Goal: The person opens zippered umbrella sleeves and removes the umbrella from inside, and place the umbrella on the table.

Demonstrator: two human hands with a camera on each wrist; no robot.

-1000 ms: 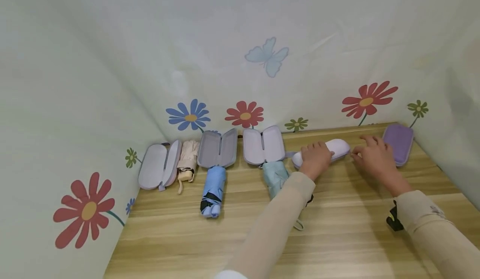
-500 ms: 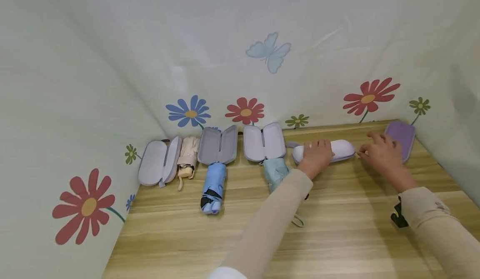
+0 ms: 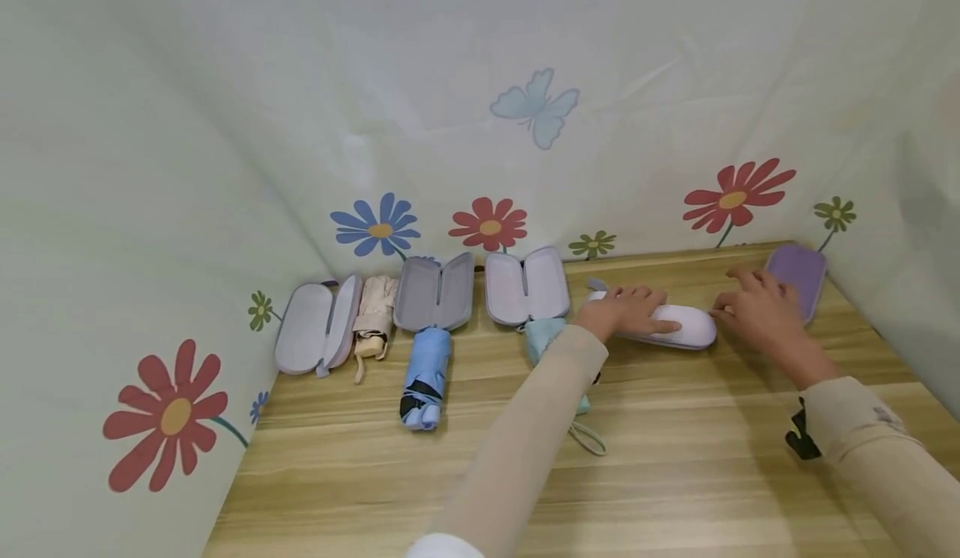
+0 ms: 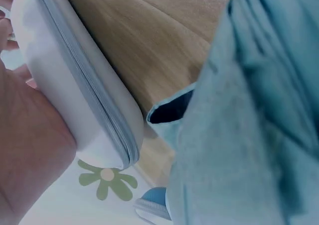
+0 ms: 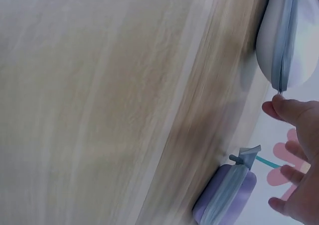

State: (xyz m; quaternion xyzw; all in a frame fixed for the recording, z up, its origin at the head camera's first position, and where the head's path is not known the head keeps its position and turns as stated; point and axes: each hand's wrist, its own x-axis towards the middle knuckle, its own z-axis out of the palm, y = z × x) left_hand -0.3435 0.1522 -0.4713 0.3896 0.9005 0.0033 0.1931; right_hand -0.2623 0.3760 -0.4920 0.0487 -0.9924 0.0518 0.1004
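A pale lavender, hard zippered case (image 3: 693,326) lies shut at the back right of the table. My left hand (image 3: 630,312) holds it from above, thumb along the lid and fingers over its far side. At the case's right end, my right hand (image 3: 759,312) pinches the small zipper pull (image 5: 280,92) between thumb and forefinger; the other fingers are spread apart. In the left wrist view the zipper runs along the case's side and looks closed. A folded teal umbrella (image 4: 234,150) lies near my left wrist, partly under the forearm in the head view.
A purple case (image 3: 804,279) stands beyond my right hand. To the left lie open cases, one light grey (image 3: 303,329), one dark grey (image 3: 420,291), one pale (image 3: 551,283). A beige umbrella (image 3: 378,304) and a blue umbrella (image 3: 429,358) lie among them. The patterned curtain wall (image 3: 420,83) rises behind.
The lavender case has swung, its right end now nearer the front edge. My left hand has turned with it, thumb now pointing right along the lid. The right hand stays at the case's end.
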